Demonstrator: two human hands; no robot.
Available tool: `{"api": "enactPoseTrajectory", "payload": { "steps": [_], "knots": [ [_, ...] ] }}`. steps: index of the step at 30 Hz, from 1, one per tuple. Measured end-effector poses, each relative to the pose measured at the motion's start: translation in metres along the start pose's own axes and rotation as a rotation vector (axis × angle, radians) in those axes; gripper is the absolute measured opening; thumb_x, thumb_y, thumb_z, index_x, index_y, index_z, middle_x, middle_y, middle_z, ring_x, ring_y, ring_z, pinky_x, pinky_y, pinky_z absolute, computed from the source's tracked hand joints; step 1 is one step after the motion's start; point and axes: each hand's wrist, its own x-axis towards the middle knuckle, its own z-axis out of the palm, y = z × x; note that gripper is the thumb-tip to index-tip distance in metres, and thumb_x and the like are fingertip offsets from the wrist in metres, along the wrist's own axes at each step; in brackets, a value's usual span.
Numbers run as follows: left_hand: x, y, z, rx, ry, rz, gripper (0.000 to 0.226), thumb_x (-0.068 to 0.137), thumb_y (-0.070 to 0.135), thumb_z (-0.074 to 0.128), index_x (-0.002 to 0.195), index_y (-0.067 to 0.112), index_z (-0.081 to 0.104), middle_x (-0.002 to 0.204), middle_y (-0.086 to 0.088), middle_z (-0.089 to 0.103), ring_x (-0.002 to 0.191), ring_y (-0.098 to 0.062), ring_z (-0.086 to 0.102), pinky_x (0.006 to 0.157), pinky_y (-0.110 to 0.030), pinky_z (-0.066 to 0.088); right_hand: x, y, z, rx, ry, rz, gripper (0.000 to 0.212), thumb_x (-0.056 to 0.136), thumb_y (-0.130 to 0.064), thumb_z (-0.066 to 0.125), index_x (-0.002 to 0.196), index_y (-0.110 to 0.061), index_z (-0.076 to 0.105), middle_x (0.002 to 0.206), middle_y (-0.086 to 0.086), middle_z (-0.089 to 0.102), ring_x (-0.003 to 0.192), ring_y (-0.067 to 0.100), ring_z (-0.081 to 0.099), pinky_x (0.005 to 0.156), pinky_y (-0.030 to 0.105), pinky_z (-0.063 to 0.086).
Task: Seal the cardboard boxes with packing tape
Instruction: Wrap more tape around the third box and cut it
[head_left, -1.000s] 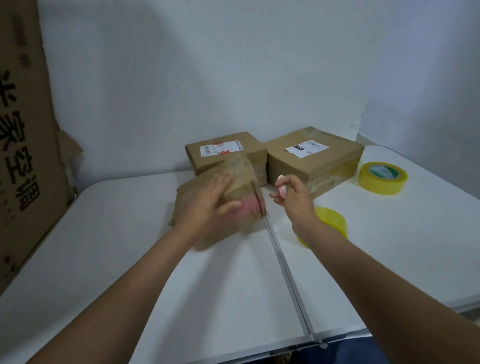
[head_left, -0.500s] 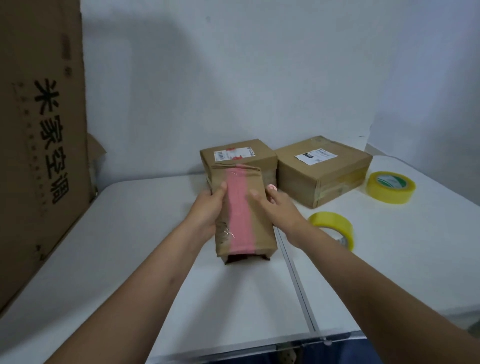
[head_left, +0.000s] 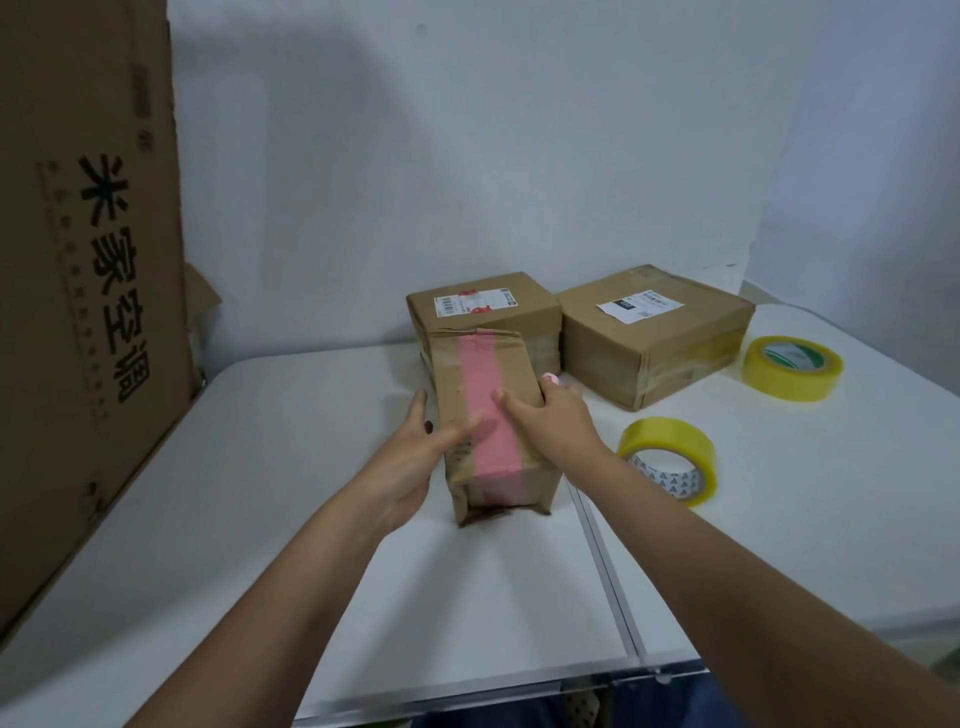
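A narrow box (head_left: 488, 410) with a pink tape strip (head_left: 485, 405) down its top lies on the white tabletop (head_left: 291, 467), its near end facing me and its far end right up against a labelled box (head_left: 483, 306) behind it. My left hand (head_left: 415, 457) is open, the palm along the box's left side and the thumb laid over the top edge near the pink strip. My right hand (head_left: 550, 421) rests on the top right of the box, fingers spread flat across the cardboard and the pink strip, with something small and pink (head_left: 549, 379) showing at the far fingertips; I cannot tell what it is. Neither hand is closed around anything. To the right of the labelled box sits a wider box (head_left: 660, 338) with a white label on top and clear tape around its side. A roll of yellow tape (head_left: 670, 457) stands tilted on the tabletop just right of my right wrist, and a second yellow roll (head_left: 792, 366) lies flat farther right, near the wider box. A big sheet of cardboard (head_left: 88, 260) printed with black characters leans at the left edge of the tabletop.
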Motion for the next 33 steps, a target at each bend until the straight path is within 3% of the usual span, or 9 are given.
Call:
{"api": "enactPoseTrajectory", "payload": {
  "steps": [3,5,13,16,19,22,25,30,33],
  "knots": [
    [-0.001,-0.007,0.019,-0.022,0.035,0.067,0.066,0.092,0.026,0.067,0.148,0.026,0.031,0.129,0.004,0.065,0.111,-0.013,0.066,0.097,-0.030,0.052,-0.001,0.000,0.001,0.001,0.010,0.002,0.064,0.087,-0.058,0.059,0.131,-0.013,0.051,0.125,0.011,0.041,0.101,0.021,0.048,0.086,0.028,0.041],
    [0.001,-0.010,0.025,-0.069,0.043,0.089,0.052,0.097,0.018,0.059,0.143,0.028,0.037,0.126,0.002,0.066,0.107,-0.015,0.068,0.084,-0.025,0.057,-0.002,0.002,0.001,0.005,0.024,0.005,0.065,0.087,-0.058,0.058,0.132,-0.013,0.049,0.127,0.011,0.040,0.103,0.022,0.049,0.087,0.028,0.042],
    [-0.008,-0.020,0.010,0.010,-0.037,0.209,0.065,0.095,0.023,0.064,0.147,0.038,0.030,0.131,0.009,0.063,0.117,-0.014,0.063,0.091,-0.033,0.056,-0.013,0.008,-0.007,0.277,0.004,-0.051,0.042,0.089,-0.056,0.057,0.113,-0.023,0.063,0.112,0.002,0.060,0.104,0.021,0.061,0.092,0.038,0.052],
    [-0.010,-0.019,-0.006,0.127,-0.090,0.308,0.090,0.089,-0.002,0.067,0.151,0.045,0.021,0.140,0.025,0.051,0.125,-0.003,0.055,0.091,-0.030,0.055,-0.012,0.001,-0.032,0.851,-0.083,0.110,0.056,0.096,-0.062,0.035,0.102,-0.017,0.069,0.081,-0.007,0.073,0.086,0.015,0.069,0.073,0.030,0.054],
    [-0.005,-0.009,-0.016,0.117,-0.087,0.326,0.088,0.080,-0.023,0.050,0.149,0.030,0.035,0.139,0.026,0.052,0.131,0.000,0.047,0.094,-0.023,0.050,-0.006,-0.002,-0.044,0.831,-0.096,0.145,0.069,0.091,-0.070,0.035,0.112,-0.015,0.070,0.090,-0.002,0.070,0.088,0.017,0.066,0.075,0.030,0.054],
    [0.000,0.008,-0.013,-0.114,0.014,0.185,0.039,0.098,0.022,0.053,0.134,0.033,0.057,0.131,0.015,0.062,0.128,-0.013,0.053,0.102,-0.042,0.045,-0.014,0.000,-0.035,0.632,-0.093,0.100,0.044,0.091,-0.057,0.054,0.112,-0.020,0.064,0.107,0.000,0.070,0.098,0.016,0.066,0.090,0.037,0.055],
    [0.000,0.019,-0.001,-0.003,0.074,0.134,0.047,0.091,0.064,0.045,0.131,0.042,0.056,0.127,0.013,0.063,0.115,-0.012,0.061,0.091,-0.038,0.052,-0.019,0.010,-0.022,0.564,-0.130,-0.020,0.015,0.094,-0.034,0.061,0.106,-0.026,0.061,0.107,-0.002,0.067,0.099,0.013,0.065,0.094,0.034,0.052],
    [-0.002,0.012,0.006,0.105,0.134,0.226,0.050,0.088,0.060,0.054,0.136,0.059,0.038,0.146,0.011,0.042,0.126,-0.011,0.053,0.098,-0.039,0.050,-0.018,0.010,-0.023,0.716,-0.168,0.092,0.052,0.093,-0.059,0.047,0.118,-0.015,0.059,0.065,-0.020,0.061,0.070,0.001,0.060,0.079,0.030,0.052],
    [-0.012,0.001,0.005,0.189,0.141,0.234,0.045,0.080,0.067,0.052,0.120,0.048,0.052,0.141,0.006,0.042,0.123,-0.015,0.053,0.099,-0.039,0.050,-0.012,0.004,-0.029,0.596,-0.162,0.199,0.064,0.092,-0.068,0.037,0.121,-0.016,0.061,0.092,-0.009,0.069,0.087,0.012,0.064,0.075,0.031,0.052]
  ]
}}
